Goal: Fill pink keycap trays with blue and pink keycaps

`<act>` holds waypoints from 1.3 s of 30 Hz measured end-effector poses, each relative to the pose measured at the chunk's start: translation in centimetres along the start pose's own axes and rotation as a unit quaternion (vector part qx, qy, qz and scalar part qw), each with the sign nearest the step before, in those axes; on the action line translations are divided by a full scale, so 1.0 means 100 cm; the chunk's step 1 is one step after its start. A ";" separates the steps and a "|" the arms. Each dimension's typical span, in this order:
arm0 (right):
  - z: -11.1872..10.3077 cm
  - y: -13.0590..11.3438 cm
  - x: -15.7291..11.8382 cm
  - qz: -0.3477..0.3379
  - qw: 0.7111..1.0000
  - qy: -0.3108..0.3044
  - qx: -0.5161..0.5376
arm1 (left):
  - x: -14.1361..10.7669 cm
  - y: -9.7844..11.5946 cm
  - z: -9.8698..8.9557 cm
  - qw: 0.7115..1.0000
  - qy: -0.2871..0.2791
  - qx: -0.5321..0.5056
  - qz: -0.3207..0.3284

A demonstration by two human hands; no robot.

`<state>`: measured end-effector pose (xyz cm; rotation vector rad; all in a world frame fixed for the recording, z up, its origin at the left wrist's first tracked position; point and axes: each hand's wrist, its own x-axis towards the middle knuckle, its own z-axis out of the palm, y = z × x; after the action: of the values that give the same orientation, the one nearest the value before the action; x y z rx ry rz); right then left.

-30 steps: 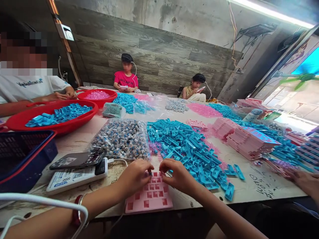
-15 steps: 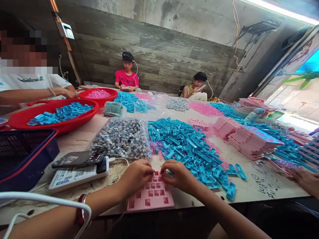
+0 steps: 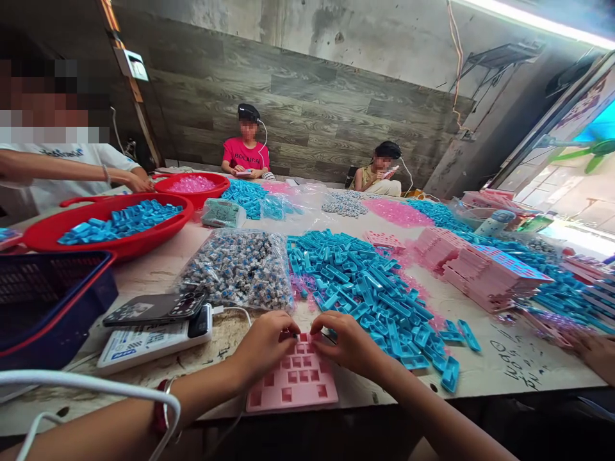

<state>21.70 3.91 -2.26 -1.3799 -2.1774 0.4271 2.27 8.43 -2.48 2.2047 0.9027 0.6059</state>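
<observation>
A pink plate with square holes (image 3: 294, 384) lies at the table's front edge. My left hand (image 3: 269, 340) is at its upper left, thumb and fingers pinched around something small and dark that I cannot make out. At the upper right corner is my right hand (image 3: 339, 339), its thumb and forefinger bent together over the plate; what they hold, if anything, is hidden. Behind my right hand spreads a heap of blue plastic pieces (image 3: 365, 288). A clear bag of small grey and blue parts (image 3: 237, 269) lies behind my left hand.
A phone (image 3: 154, 308) rests on a white power bank (image 3: 154, 346) at left, near a dark blue basket (image 3: 52, 307) and a red basin (image 3: 129, 246). Pink plates are stacked (image 3: 490, 275) at right. Several people sit around the table; a hand (image 3: 596, 352) shows at right.
The view has shifted slightly, so things appear a little to the right. My hands remain at the top of the pink plate, with only slight finger movement.
</observation>
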 end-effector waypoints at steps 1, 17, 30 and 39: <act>0.000 0.000 0.000 0.001 1.000 0.000 0.001 | 0.000 0.000 0.000 1.000 -0.002 -0.002 -0.004; 0.003 0.000 0.003 0.001 1.000 -0.012 -0.005 | -0.002 -0.004 0.000 0.999 -0.007 0.029 -0.033; 0.022 -0.008 0.008 -0.043 0.989 0.110 0.090 | 0.000 -0.009 -0.004 0.999 -0.039 0.011 0.018; 0.025 -0.012 0.008 -0.027 0.991 0.097 0.084 | 0.000 -0.010 -0.005 0.999 -0.036 -0.009 0.028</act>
<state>19.11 4.18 -3.42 -1.2151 -1.9706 0.4264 1.54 9.13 -2.90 2.2272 0.7968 0.5556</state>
